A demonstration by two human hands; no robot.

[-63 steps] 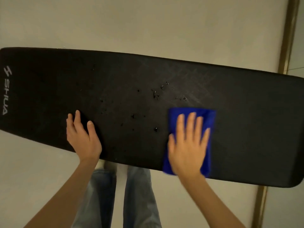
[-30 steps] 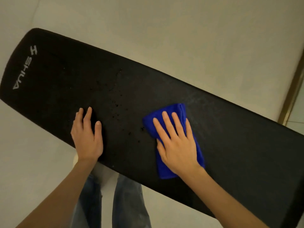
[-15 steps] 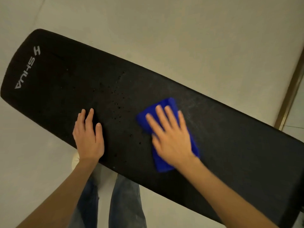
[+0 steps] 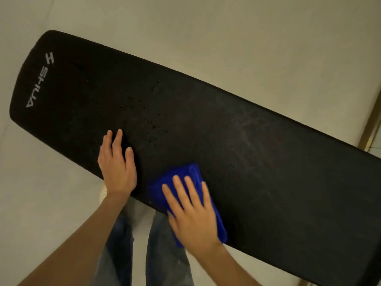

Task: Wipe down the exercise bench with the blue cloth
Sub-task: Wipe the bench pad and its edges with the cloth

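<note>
The blue cloth (image 4: 185, 172) lies folded on the near edge of the black bench (image 4: 268, 162), a little left of the middle of its length. It sits directly beneath the right hand (image 4: 193, 215). A band of cloth shows beyond the fingertips on the far side, and a strip shows along the right side of the palm.

White lettering at the left end of the bench reads "SHUA" (image 4: 38, 87), with a small logo mark (image 4: 50, 58) beside it.

The right fingers (image 4: 179, 190) are straight and slightly spread, pressed flat on the cloth and not curled round it. The left hand (image 4: 117, 168) rests flat on the bare bench just left of the cloth, not touching it; its fingers (image 4: 116, 141) are straight and close together and hold nothing.

Small dark specks (image 4: 152, 124) dot the bench surface beyond the left hand. Blue jeans (image 4: 165, 254) show below the near edge, over a pale floor (image 4: 247, 38).
</note>
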